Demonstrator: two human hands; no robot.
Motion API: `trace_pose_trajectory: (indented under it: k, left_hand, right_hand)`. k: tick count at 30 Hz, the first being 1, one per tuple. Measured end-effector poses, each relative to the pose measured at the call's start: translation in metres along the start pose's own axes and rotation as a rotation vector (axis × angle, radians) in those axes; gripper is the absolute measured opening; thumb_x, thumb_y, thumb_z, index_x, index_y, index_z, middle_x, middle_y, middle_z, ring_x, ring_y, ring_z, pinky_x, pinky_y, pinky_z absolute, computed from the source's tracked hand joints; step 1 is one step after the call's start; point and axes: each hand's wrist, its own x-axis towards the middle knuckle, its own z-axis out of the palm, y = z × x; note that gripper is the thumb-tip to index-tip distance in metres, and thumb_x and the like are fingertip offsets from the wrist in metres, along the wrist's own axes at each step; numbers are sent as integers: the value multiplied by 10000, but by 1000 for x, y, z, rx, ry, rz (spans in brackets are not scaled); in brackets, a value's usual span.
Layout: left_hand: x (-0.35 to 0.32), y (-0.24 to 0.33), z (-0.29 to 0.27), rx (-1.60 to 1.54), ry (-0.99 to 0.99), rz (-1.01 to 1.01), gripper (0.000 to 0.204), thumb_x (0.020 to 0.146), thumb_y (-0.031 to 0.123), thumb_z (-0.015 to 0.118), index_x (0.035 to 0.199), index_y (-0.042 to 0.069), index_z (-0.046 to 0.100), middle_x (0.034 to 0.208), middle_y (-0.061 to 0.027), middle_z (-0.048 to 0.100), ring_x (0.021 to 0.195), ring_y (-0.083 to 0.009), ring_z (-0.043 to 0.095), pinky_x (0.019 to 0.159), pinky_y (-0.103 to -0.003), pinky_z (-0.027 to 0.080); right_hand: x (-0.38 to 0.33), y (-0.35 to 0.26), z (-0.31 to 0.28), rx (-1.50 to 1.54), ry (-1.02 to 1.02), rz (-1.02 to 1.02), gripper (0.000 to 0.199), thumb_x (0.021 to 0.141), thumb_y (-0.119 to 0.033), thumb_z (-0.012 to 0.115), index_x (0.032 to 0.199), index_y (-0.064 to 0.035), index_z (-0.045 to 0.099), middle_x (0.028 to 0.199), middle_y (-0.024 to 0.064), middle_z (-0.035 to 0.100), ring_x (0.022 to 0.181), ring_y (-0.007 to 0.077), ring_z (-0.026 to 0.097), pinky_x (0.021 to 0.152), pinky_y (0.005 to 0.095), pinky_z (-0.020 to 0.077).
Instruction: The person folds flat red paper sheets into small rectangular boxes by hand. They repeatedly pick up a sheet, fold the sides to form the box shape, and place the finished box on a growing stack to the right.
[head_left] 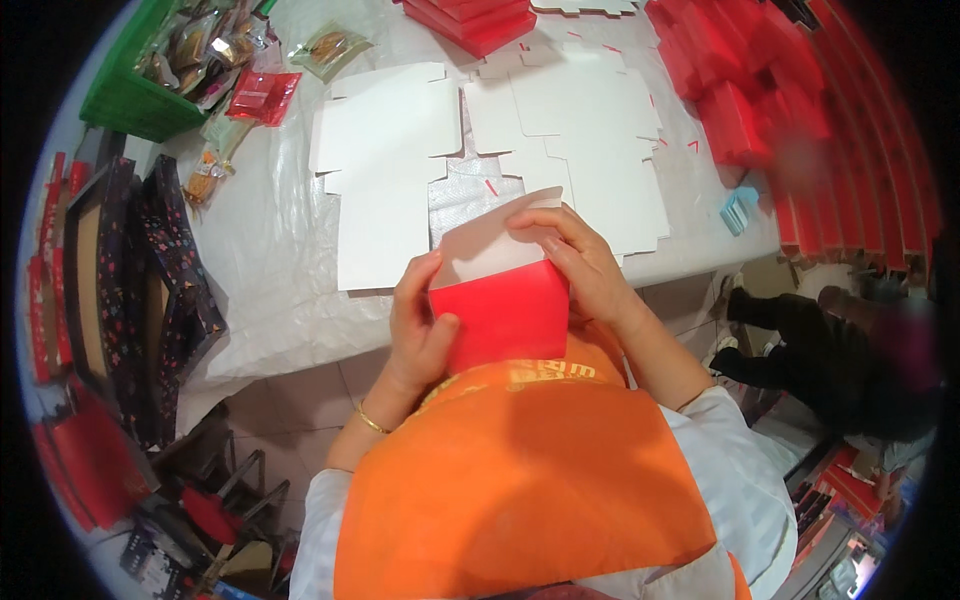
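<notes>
I see both hands on the red box [505, 315], held just off the near edge of the white table [270, 250]. Left hand [418, 330] clamps its left side; right hand [580, 265] pinches the white flap [480, 245]. Flat white blanks [385, 160] lie beyond it.

Folded box [500, 300] held between left hand [415, 320] and right hand [580, 265], before table [270, 250]. Flat blanks [390, 170] on table behind. Crate [130, 100] far left; stacked boxes [740, 90] right.

Hidden and blurred parts

The box's [500, 310] lower edge hides behind the vest [520, 470]; a blurred person [850, 350] sits right.
</notes>
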Motion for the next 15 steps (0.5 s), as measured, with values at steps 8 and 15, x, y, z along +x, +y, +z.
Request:
trace_pose_trajectory:
  k: [8,15]
  left_hand:
    - [1,1,5,-53,41,-32,749,1001,574,499,1470,10,345,1436,-155,464,1306,-239,469,1098,-391,374]
    - [10,8,4,73,91,-110,664,1009,615,435,1206,-8,556,1111,-119,573,998,-201,554,892,-327,440]
  right_hand:
    - [4,2,0,206,-59,123,399,949,-124,434,1296,-38,610,1322,117,564,1260,235,517,1102,345,359]
    - [5,-9,-3,54,-91,65,360,985,-166,448,1281,-40,610,1291,129,559,1224,225,524,1082,342,380]
